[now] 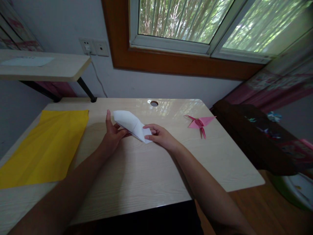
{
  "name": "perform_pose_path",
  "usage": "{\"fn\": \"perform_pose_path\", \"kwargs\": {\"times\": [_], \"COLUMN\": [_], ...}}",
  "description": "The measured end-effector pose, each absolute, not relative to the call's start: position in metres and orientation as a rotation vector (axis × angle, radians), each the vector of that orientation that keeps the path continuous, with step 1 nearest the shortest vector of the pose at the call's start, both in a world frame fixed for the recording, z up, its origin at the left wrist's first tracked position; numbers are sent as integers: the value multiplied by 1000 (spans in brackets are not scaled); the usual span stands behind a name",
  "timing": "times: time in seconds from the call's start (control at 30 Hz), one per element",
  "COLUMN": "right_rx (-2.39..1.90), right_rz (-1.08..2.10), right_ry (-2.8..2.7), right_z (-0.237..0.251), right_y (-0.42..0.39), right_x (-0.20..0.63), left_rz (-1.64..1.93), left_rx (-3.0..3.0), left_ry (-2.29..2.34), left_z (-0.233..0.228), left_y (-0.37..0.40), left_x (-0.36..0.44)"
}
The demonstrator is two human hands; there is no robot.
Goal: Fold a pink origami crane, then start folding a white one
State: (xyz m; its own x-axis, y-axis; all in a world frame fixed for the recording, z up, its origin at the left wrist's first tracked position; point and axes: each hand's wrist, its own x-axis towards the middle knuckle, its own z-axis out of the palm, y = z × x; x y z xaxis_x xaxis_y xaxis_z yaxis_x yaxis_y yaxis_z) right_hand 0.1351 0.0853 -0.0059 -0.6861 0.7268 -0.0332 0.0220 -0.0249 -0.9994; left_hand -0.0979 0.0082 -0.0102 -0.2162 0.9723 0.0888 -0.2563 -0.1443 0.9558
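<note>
the white folded paper [133,125] hides the right hand [161,135] fingertips; the yellow sheet [44,148] runs off the left edge.

A yellow sheet [44,147] lies left on the table [146,176]; a pink origami crane [200,123] sits right.

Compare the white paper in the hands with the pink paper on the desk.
The white paper is larger, a blunt folded wedge; the pink paper is smaller, with thin pointed flaps. The white one is held by the left hand and right hand; the pink one lies untouched. Both are folded.
</note>
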Motion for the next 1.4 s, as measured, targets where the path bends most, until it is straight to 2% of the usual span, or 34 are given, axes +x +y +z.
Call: {"fn": "perform_pose_path", "kwargs": {"times": [0.13, 0.23, 0.4, 0.53, 0.7, 0.93, 1.1, 1.4], "right_rx": [-765, -735, -612, -623, -726, -878, -927, -893], "right_rz": [1623, 1295, 886, 725, 717, 815, 821, 909], "right_ry": [-1882, -2056, -2229, -2276, -2272, -2138, -2073, -1948], "right_z": [-6, -4, 5, 13, 17, 19, 16, 6], "right_y": [81, 76, 64, 55, 51, 55, 59, 63], "right_x": [129, 125, 114, 106, 107, 113, 115, 117], "left_rz": [1419, 1277, 1269, 1271, 1281, 1229, 1250, 1340], "left_rx": [1038, 1205, 1422, 1504, 1620, 1687, 1595, 1834], "left_ry": [1259, 1445, 1571, 1564, 1695, 1611, 1553, 1701], "left_z": [-9, -9, -5, -4, -1, 4, 2, 8], "left_y": [8, 8, 6, 2, 1, 2, 0, -5], "left_x": [-94, -95, -93, -89, -86, -87, -89, -92]}}
